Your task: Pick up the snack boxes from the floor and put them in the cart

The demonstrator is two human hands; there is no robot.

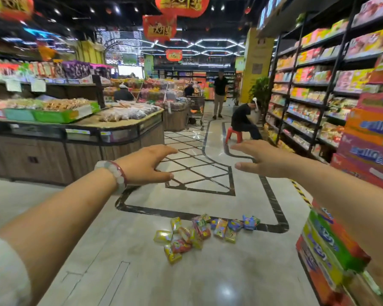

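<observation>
Lying scattered left-to-right: snack boxes

Stacked cartons cut off at right edge

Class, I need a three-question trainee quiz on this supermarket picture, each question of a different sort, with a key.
1. True or false: the left hand holds a snack box.
2. Where do the snack boxes lie? A) on the floor B) in a cart C) on the shelf
3. Fill in: the seated person in black sits on a ____ stool.

Key: 1 false, both hands, the right hand too, are open and empty; 2 A; 3 red.
</observation>
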